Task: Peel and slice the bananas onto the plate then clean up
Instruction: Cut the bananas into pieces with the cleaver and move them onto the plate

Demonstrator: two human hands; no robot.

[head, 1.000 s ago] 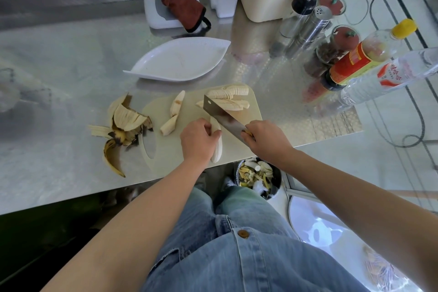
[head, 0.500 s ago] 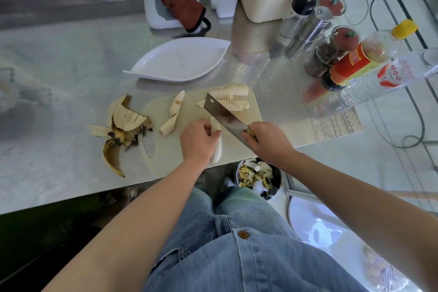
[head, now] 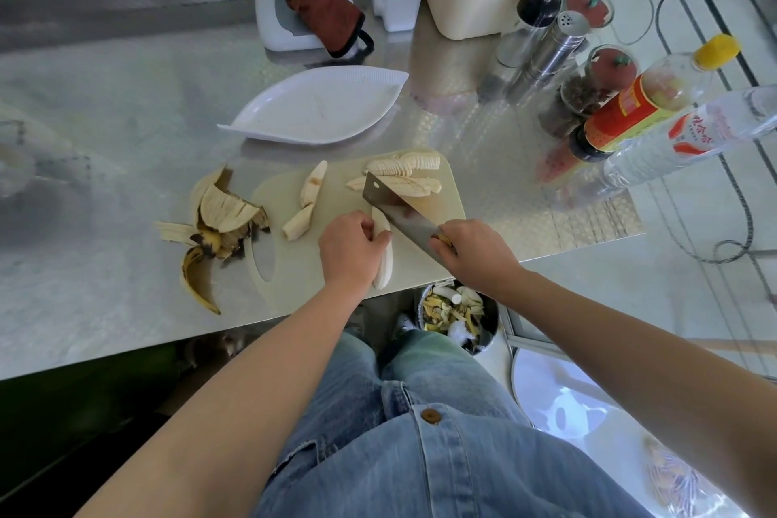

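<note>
L hand [head: 349, 252] is curled over a peeled banana [head: 384, 267], pinning it to the cutting board [head: 336, 189] near the board's front edge; the banana's near tip pokes out below the fingers. R hand [head: 475, 257] is wrapped tight round the handle of a knife [head: 395, 206]. The broad blade runs diag. up and left from that hand, crossing the banana's far end right beside the L fingertips. Can't tell if the edge is into the fruit.

Further back on the board lie 2 rows of banana slices [head: 410, 166], fanned but still in banana shape, at the far R corner. Two uncut pieces [head: 313, 185] sit mid-board, end to end.

Peels [head: 218, 223] are heaped on the steel table [head: 105, 97], just L of the board. The white leaf-shaped plate [head: 315, 109] sits behind the board, no fruit on it.

Beyond: dark red cloth [head: 328, 17] on a white box, cream tub [head: 475, 0], shakers [head: 551, 50], sauce bottle [head: 647, 105], water bottle [head: 693, 135] at far R. Under the table edge, by the knees, a bin [head: 458, 315] w/ scraps.
</note>
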